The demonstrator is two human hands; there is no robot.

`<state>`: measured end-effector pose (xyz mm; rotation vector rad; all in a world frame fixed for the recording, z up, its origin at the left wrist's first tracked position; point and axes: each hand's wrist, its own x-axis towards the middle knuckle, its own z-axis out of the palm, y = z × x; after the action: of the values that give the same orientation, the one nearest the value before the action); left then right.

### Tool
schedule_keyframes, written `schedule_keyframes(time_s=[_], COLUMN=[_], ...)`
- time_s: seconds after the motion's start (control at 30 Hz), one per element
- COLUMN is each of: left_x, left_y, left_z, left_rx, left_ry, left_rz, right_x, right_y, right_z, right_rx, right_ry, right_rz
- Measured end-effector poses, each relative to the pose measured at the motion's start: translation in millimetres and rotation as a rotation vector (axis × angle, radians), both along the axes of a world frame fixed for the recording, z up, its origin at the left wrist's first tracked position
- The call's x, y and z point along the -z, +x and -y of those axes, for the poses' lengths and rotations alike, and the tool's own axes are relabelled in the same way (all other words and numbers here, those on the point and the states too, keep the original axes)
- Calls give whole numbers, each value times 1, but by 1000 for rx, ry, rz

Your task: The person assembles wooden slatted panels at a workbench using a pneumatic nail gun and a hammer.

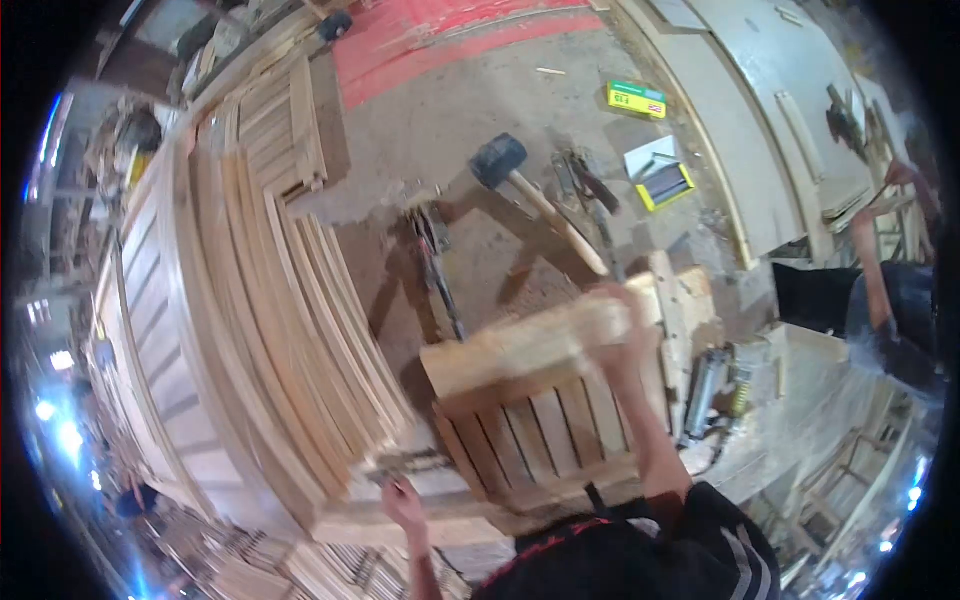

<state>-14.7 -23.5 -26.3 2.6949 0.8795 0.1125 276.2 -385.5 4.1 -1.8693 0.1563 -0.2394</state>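
Observation:
My right hand (617,325), smeared by motion, overlaps the right part of a thick pale wooden board (490,365). The board lies along the far side of a slatted wooden panel (540,435) in front of my body. Low and to the left, my left hand (404,500) has its fingers curled at the end of a dark metal piece (415,462), which I cannot make out clearly. Beyond the board, a black-headed mallet (540,200) rests with its handle pointing toward my right hand. Bar clamps (432,265) lie to the left of the mallet.
Stacked wooden frames and slats (270,330) fill the left side. A yellow-green box (637,99) and an opened yellow box (664,187) lie beyond the mallet. A pneumatic tool (706,393) sits right of the panel. Another person's arm (872,265) shows at far right.

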Motion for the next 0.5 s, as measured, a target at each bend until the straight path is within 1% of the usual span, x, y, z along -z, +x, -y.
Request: schedule_keyframes(time_s=[0.03, 0.07, 0.1, 0.17, 0.2, 0.23, 0.27, 0.3, 0.37, 0.47, 0.5], left_x=[-4, -8, 1, 9, -2, -6, 5, 15, -9, -4, 0], left_y=[7, 10, 8, 1, 10, 12, 9, 2, 14, 13, 14], left_z=[4, 11, 6, -1, 5, 1, -6, -12, 0, -2, -5], left_rx=[-9, -68, -26, -71, -47, -36, -17, 12, -59, -47, -67], left_ry=[11, -19, 17, 48, 41, -46, -39, -36, -137, -124, -119], left_rz=[40, 79, 149, 17, 60, 33, 56, 71, -5, 7, 46], right_x=[-12, -24, -6, 39, 45, 52, 58, 64, 75, 95, 98], right_y=[-26, -52, -89, -157, -172, -176, -180, -184, -170, -166, -166], right_z=[61, 122, 187, 294, 311, 319, 321, 319, 312, 323, 323], right_rx=[224, 445, 560, 670, 561, 464, 371, 389, 438, 351, 324], right_ry=[-325, -613, -860, -875, -804, -724, -647, -655, -669, -663, -683], right_rz=[-81, -221, -164, -323, -407, -483, -567, -554, -506, -612, -632])
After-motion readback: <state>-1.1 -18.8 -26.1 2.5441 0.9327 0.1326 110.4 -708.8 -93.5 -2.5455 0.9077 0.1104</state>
